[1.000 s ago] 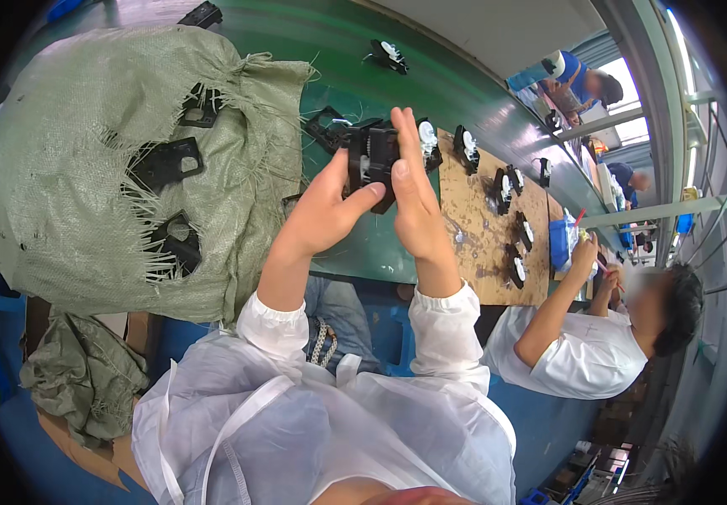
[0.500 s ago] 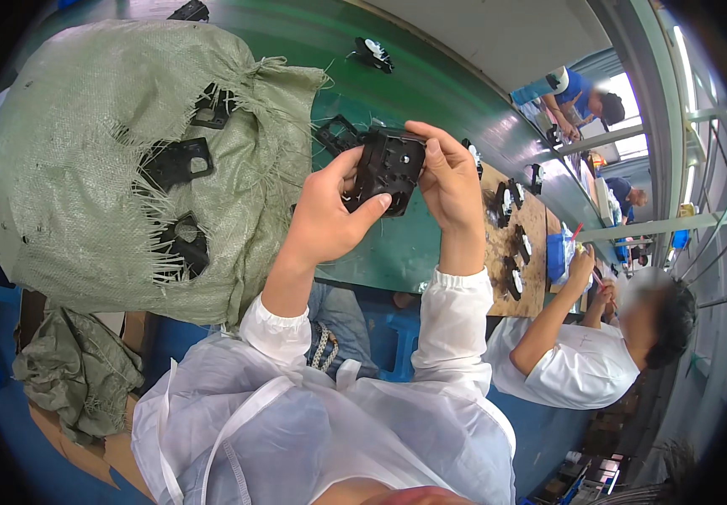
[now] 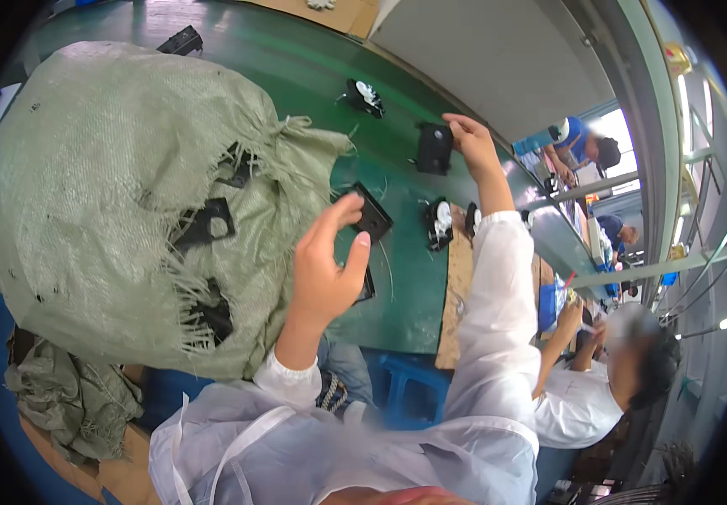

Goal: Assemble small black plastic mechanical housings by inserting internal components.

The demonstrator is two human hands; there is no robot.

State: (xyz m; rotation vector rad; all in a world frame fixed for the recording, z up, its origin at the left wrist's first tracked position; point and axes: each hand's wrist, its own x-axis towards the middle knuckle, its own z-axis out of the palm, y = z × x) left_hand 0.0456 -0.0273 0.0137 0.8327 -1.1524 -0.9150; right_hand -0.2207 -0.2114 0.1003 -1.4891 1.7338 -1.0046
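Note:
At the far side of the green table, my right hand [image 3: 477, 147] grips a black plastic housing [image 3: 434, 150] by its edge, with the arm stretched out. My left hand [image 3: 325, 261] is open, thumb and fingers apart. Just beyond its fingertips lies a black frame-like plastic part [image 3: 372, 214], partly hidden by them; whether they touch it I cannot tell. Another black part [image 3: 367, 286] shows behind my left thumb. To the left bulges a large green woven sack [image 3: 119, 185], and through its torn holes black plastic parts [image 3: 207, 223] show.
Black-and-white assemblies [image 3: 439, 223] sit by a wooden board [image 3: 458, 295], and another [image 3: 365, 98] lies farther back. At the far left is a black part [image 3: 181, 40]. A blue stool [image 3: 414, 379] stands below the table. A person in white [image 3: 586, 404] works at the right.
My two hands have come apart. The right has carried the black housing away toward the far side, while the left has let go and opened near the parts beside the sack.

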